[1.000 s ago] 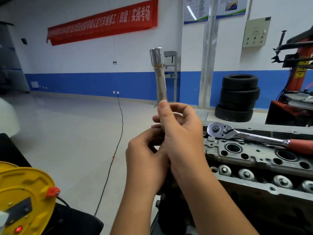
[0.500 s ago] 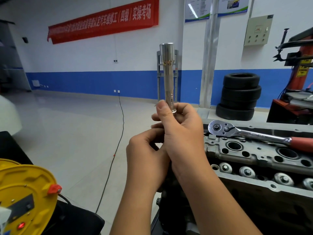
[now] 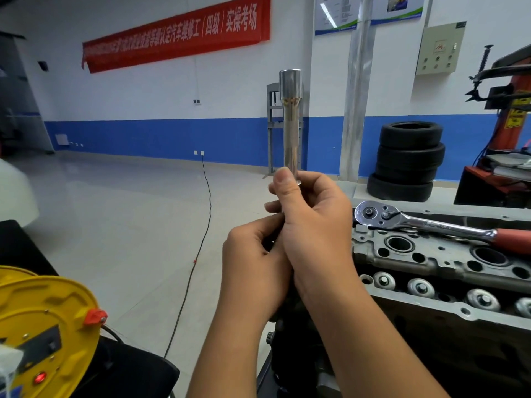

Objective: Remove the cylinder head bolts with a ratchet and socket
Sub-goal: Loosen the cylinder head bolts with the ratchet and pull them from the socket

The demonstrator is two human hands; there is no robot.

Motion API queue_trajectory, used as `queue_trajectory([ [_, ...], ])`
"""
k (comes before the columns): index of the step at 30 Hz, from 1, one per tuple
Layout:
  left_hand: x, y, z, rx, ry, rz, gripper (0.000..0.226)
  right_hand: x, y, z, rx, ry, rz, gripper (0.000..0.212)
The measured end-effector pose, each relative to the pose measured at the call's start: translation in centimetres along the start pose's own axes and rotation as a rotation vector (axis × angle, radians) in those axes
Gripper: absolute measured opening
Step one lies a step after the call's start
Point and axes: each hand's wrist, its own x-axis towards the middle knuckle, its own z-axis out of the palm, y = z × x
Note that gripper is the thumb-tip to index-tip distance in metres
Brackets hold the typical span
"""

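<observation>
— Where's the socket?
— Upright on its long extension (image 3: 290, 122), rising above both hands. The left hand (image 3: 253, 268) curls around something below; what it grips is hidden. The right hand (image 3: 313, 225), touching it, pinches the shaft's base under the thumb.
— The ratchet?
— The ratchet (image 3: 425, 224) lies untouched on the cylinder head (image 3: 431, 262), just right of the hands

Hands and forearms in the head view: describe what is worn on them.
Nothing is worn. The left hand and right hand are bare, with no gloves, rings or watch in sight. Both forearms are bare to the frame's bottom edge, with no sleeve or cuff visible. The right thumbnail is short.
</observation>
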Motion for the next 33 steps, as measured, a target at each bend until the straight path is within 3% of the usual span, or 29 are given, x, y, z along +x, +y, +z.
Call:
queue_trajectory([
  [9,0.05,-0.32,0.37,-0.010,0.091,-0.017,0.021,-0.10,0.00,-0.12,0.048,0.021,-0.001,0.016],
  [12,-0.03,-0.04,0.28,-0.010,0.032,0.011,0.027,-0.03,0.00,-0.13,0.036,0.010,-0.002,0.009],
  [16,-0.01,-0.04,0.31,-0.015,0.073,0.013,0.020,0.00,-0.10,0.01,0.048,-0.033,0.040,0.018],
  [18,-0.05,-0.13,0.35,-0.014,0.092,-0.002,0.024,-0.11,-0.16,-0.02,0.055,-0.033,0.014,0.007],
  [21,-0.09,-0.14,0.42,0.011,0.107,-0.011,0.029,-0.21,0.03,-0.13,0.011,0.021,-0.038,0.019],
  [25,-0.17,-0.11,0.34,-0.021,0.053,0.012,0.022,-0.15,0.02,-0.15,0.021,0.027,-0.054,0.006],
  [29,-0.01,-0.26,0.24,-0.018,0.072,0.003,0.024,-0.14,-0.17,0.00,0.045,-0.031,0.020,0.020],
  [33,-0.02,-0.38,0.37,-0.014,0.113,-0.014,0.022,-0.32,-0.26,-0.11,0.077,-0.014,0.008,0.010],
])
